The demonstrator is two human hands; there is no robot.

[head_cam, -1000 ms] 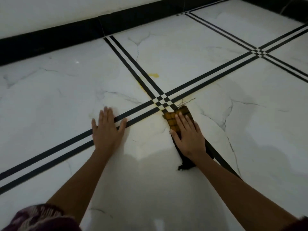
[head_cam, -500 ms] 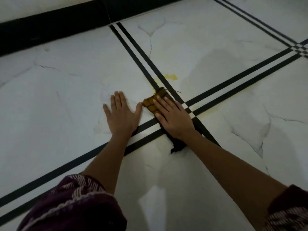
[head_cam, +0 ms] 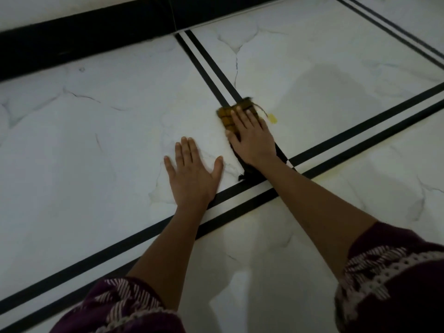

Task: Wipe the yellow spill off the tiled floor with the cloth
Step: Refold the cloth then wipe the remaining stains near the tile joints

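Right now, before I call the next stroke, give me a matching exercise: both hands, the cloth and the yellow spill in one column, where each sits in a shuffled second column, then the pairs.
Column one
1. left hand
2. right hand
3. cloth
4. yellow spill

Column two
A. uncovered on the white tile, beside the cloth's right edge
B. flat on the white tile, fingers spread, holding nothing
C. fingers straight, pressing down on the cloth
D. pinned under the right hand, lying over the double black stripe

Pairs: 1-B, 2-C, 3-D, 4-A
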